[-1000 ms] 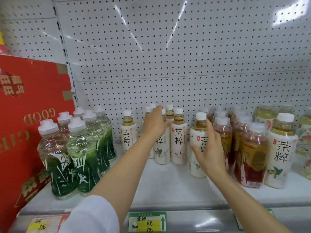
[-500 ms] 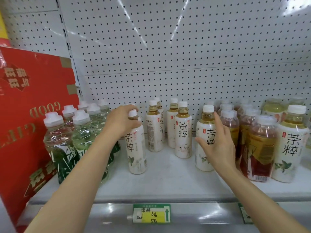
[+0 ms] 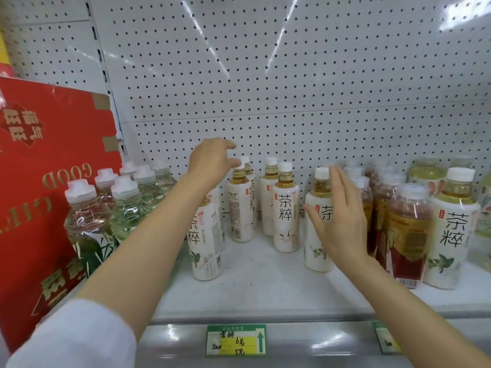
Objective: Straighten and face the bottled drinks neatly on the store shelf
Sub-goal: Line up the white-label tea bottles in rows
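Tea bottles [image 3: 286, 208] mid-shelf, water bottles [image 3: 85, 208] crowding left, left hand [image 3: 212, 160] fingers loosely curled, right hand [image 3: 337, 216] fingers straight.

Pegboard [image 3: 292, 75]: painted metal by the look, white, semi-gloss, streaks of light glare on it. Shelf [image 3: 265, 282]: white, smooth, fairly matt; front rail [image 3: 305, 341] glossier, reflective. Tea bottles [image 3: 286, 208]: clear plastic, matt white wrap labels, smooth white plastic caps. Water bottles [image 3: 85, 216]: clear glossy plastic with ridged glinting walls. Red box [image 3: 53, 181]: cardboard, satin print, raw brown at the flaps. Price tag [image 3: 236, 339]: paper behind a shiny sleeve. Sleeve [image 3: 79, 338]: white cloth.
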